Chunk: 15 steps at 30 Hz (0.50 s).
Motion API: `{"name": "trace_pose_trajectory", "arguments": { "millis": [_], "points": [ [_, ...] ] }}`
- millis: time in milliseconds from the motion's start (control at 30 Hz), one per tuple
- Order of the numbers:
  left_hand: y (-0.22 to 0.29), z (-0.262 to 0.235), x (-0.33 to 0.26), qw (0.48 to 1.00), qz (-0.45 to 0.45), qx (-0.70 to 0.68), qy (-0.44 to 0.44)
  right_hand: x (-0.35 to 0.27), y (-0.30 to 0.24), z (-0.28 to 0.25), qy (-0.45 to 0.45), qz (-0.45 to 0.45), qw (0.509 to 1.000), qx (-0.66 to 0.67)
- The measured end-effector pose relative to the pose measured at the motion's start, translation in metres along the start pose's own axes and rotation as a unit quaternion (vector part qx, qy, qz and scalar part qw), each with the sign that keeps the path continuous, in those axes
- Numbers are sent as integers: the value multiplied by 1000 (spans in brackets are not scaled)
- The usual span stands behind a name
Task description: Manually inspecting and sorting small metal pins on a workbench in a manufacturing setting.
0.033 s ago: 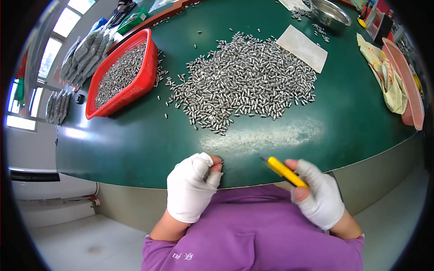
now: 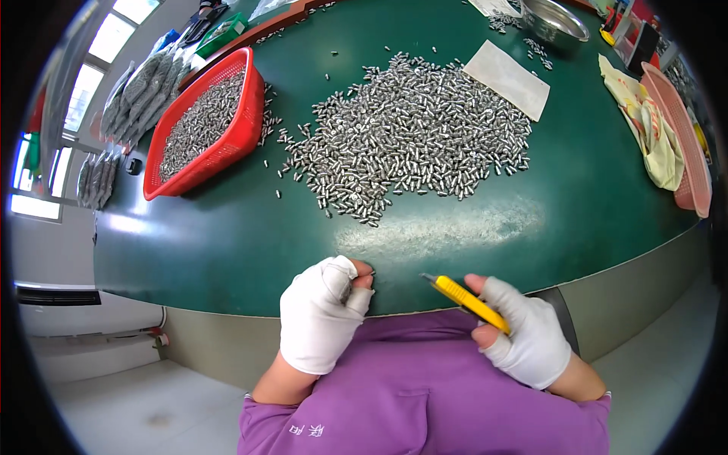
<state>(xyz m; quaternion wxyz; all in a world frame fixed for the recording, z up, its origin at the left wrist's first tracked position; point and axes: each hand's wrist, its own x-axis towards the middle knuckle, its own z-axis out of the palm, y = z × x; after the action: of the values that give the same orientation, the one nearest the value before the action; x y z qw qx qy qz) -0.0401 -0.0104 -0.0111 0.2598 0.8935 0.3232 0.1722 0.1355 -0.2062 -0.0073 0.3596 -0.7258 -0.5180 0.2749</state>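
My left hand (image 2: 324,315), in a white fingerless wrap, is closed at the table's near edge with thumb and fingertips pressed together. Whatever sits between them is too small or hidden to name. My right hand (image 2: 527,334), wrapped the same way, grips a yellow utility knife (image 2: 472,305). The knife's grey tip points left toward my left hand, apart from it. Beyond both hands, a wide heap of small, shiny, bullet-shaped metal pieces (image 2: 413,129) lies on the green table (image 2: 250,250).
A red plastic basket (image 2: 246,125) of the same pieces stands left of the heap. A pale card (image 2: 506,80) touches its far right side. Farther back is a steel bowl (image 2: 557,26). A pink basket (image 2: 694,152) with yellow cloth (image 2: 652,144) sits far right; filled bags (image 2: 144,91) stand left.
My right hand has moved slightly left with the utility knife, bringing its tip nearer my left hand and a bit lower. The left hand and the heap look the same.
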Motion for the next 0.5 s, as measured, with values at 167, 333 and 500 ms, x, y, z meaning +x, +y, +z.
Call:
{"name": "trace_pose_trajectory", "arguments": {
  "millis": [167, 333, 500],
  "points": [
    [4, -4, -1, 999, -33, -22, -32, 10, -10, 18, -19, -44, 994, -100],
    [4, -3, -4, 999, -31, -18, -21, 15, -13, 26, -37, -83, 985, -143],
    [4, -3, -4, 999, -35, -18, -25, 17, -14, 31, -15, -95, 978, -185]
  ]
}}
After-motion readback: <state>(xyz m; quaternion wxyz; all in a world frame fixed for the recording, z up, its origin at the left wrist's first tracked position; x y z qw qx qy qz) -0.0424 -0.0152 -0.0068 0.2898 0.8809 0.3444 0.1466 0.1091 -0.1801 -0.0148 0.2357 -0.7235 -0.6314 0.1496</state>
